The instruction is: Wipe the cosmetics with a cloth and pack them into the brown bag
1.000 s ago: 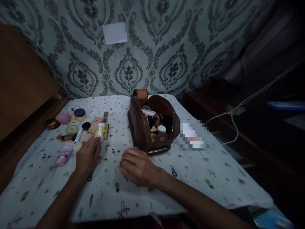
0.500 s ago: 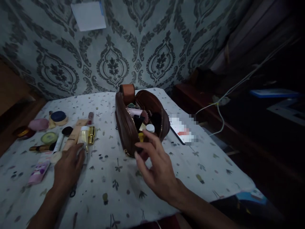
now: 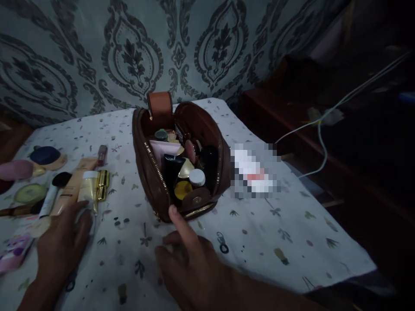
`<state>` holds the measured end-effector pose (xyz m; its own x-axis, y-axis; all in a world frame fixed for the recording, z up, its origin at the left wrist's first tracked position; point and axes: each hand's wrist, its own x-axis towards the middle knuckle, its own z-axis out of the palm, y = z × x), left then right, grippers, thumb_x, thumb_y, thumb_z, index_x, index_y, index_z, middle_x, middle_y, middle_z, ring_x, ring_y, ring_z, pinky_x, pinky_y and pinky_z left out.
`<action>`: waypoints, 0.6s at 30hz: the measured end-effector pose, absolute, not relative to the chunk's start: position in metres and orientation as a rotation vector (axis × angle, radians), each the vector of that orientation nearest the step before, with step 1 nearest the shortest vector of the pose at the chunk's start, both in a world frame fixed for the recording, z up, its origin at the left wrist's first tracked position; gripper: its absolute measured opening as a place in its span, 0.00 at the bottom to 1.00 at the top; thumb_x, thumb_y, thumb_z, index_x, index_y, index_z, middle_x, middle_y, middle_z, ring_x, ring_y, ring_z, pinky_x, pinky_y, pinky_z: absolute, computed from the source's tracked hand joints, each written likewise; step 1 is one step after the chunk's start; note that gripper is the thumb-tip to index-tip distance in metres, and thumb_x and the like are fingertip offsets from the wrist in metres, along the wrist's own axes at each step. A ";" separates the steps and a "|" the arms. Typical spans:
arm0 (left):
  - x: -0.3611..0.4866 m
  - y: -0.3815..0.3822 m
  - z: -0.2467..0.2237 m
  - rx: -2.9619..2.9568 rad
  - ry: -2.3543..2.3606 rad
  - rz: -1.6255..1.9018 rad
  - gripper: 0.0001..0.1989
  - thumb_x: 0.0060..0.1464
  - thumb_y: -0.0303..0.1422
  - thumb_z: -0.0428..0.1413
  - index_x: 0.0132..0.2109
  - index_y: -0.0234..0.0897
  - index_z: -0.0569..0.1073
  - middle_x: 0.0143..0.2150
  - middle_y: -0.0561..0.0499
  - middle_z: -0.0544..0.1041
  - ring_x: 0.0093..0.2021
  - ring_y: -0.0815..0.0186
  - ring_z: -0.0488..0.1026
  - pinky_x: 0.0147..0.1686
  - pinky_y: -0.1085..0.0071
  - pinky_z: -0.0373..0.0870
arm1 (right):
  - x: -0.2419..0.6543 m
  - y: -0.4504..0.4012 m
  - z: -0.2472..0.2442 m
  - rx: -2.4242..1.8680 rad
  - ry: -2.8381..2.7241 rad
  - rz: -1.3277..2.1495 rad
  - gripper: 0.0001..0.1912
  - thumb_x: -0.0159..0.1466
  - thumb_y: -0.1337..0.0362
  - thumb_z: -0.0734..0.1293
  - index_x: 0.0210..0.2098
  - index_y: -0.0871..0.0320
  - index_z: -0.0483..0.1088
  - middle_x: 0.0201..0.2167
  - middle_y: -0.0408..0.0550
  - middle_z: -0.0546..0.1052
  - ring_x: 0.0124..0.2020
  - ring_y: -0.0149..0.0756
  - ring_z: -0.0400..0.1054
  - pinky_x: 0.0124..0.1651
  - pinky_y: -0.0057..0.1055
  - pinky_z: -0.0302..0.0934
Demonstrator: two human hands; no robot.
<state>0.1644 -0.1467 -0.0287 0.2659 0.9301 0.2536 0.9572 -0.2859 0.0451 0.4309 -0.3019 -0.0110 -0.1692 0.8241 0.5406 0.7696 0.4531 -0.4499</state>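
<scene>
An unzipped brown bag (image 3: 145, 172) stands mid-table, holding a white-capped container (image 3: 197, 177), a yellow lid (image 3: 183, 190), a pink tube (image 3: 164, 149) and other cosmetics. My right hand (image 3: 197, 268) is just in front of it, index finger extended near the bag's front corner, fingers apart and nothing held. At the left, my left hand (image 3: 65, 242) rests over the lower ends of the laid-out cosmetics; its fingers curve around a clear item that I cannot make out. Beside that hand are a beige tube (image 3: 76, 181), a small cream tube (image 3: 87, 186) and gold tubes (image 3: 103, 185).
More cosmetics lie at the far left, among them a navy round pad (image 3: 45, 155), a green round item (image 3: 30, 194) and a purple-and-pink tube (image 3: 15, 254). A pixelated phone (image 3: 254, 170) is right of the bag. A pale cable (image 3: 322, 147) hangs beyond the table's right edge.
The view has moved closer to the bag. My right hand has drawn back from the bag's opening toward me, its index finger now extended. My left hand remains by the cosmetics.
</scene>
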 end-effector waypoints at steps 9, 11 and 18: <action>0.165 -0.145 -0.027 -2.388 -1.856 -0.251 0.19 0.62 0.45 0.44 0.51 0.41 0.70 0.38 0.47 0.77 0.31 0.57 0.74 0.30 0.65 0.68 | 0.427 -0.302 -0.023 -1.263 -2.038 0.112 0.11 0.65 0.69 0.62 0.44 0.59 0.73 0.54 0.61 0.76 0.43 0.40 0.78 0.39 0.33 0.76; 0.165 -0.144 -0.031 -2.399 -1.817 -0.302 0.18 0.62 0.43 0.45 0.51 0.40 0.71 0.40 0.46 0.78 0.32 0.59 0.74 0.30 0.66 0.68 | 0.428 -0.301 -0.024 -1.229 -2.065 0.164 0.11 0.65 0.68 0.63 0.45 0.59 0.73 0.52 0.61 0.78 0.42 0.42 0.77 0.39 0.35 0.76; 0.159 -0.145 -0.041 -2.523 -1.585 -0.551 0.15 0.65 0.37 0.45 0.50 0.38 0.71 0.45 0.46 0.79 0.42 0.61 0.77 0.41 0.68 0.71 | 0.417 -0.295 -0.039 -1.162 -2.106 0.228 0.16 0.64 0.73 0.59 0.49 0.60 0.69 0.45 0.59 0.80 0.44 0.43 0.77 0.40 0.38 0.75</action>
